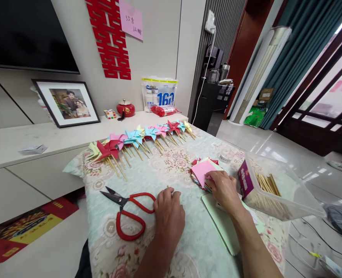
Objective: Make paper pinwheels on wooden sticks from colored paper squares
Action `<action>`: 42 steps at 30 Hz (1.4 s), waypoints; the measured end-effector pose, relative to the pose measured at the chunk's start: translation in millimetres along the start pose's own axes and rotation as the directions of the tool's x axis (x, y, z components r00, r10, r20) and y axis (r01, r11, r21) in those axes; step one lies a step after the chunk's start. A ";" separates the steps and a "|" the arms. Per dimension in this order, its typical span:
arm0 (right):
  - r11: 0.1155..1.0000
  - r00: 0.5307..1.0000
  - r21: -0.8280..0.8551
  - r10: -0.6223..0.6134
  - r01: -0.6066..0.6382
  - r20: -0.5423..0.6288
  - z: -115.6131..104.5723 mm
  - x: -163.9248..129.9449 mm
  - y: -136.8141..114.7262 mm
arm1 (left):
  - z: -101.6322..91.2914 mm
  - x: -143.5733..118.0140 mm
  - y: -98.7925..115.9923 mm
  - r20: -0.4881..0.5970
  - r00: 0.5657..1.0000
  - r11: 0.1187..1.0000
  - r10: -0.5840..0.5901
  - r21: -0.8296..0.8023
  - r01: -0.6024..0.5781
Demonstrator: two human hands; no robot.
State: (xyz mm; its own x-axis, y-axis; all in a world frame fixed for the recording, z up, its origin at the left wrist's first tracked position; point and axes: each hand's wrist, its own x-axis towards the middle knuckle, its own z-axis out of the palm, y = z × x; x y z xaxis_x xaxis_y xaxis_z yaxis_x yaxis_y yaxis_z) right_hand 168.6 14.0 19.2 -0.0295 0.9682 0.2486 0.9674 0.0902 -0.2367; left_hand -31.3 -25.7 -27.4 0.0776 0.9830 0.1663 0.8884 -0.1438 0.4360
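1. Right hand (224, 189) is reaching into the paper stack (203, 171) at 3 o'clock of table centre, fingers curled on the stack's near edge, apparently pinching at the top pink sheet; can't tell if a sheet is actually lifted.
2. Left hand (168, 214) is resting palm-down on the cloth (159, 172), fingers closed over a thin stick (168, 187) whose tip is poking out at 12 o'clock of the knuckles; grip mostly hidden.
3. Step, as judged: picking the next sheet, stick already in hand. Next move is calling for separating one sheet cleanly from the stack.
4. Scissors (126, 210), red handles, are lying just beside the left hand at 9 o'clock, blades slightly apart, untouched.
5. Clear box (278, 193) of sticks is sitting tilted at 3 o'clock of the right hand, near it.
6. Pale green sheet (223, 227) is lying under the right wrist.
7. Pinwheels (139, 141) are lying in a row along the far edge, 11 to 1 o'clock.
8. Room: floral cloth is covering the table; shelf (29, 139) behind is holding a framed photo (68, 102), red pot (126, 108), bag (158, 94); glossy tile floor and curtains at right.
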 end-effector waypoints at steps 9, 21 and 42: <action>0.999 0.881 -0.016 -0.042 0.040 -0.471 -3.3 1.0 -4.0 | -8.1 6.6 -10.6 -0.061 0.997 0.999 -0.047 0.001 0.047; 0.885 0.861 0.314 -0.164 0.344 -0.481 2.6 -8.0 -38.1 | -22.7 8.6 9.0 0.377 0.921 -0.019 -0.097 -0.926 0.377; 0.725 0.843 0.432 -0.433 0.536 -0.319 2.1 -32.4 -43.5 | -34.4 13.8 -0.3 0.387 0.908 -0.227 -0.163 -0.910 0.347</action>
State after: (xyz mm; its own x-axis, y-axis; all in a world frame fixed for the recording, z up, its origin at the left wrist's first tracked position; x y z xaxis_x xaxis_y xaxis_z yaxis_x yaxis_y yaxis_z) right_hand 126.9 -20.8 19.5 -0.3634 0.7025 0.6119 0.5769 0.6855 -0.4442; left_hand -46.0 -16.1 5.2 0.1012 0.9596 -0.2624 -0.5863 0.2706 0.7635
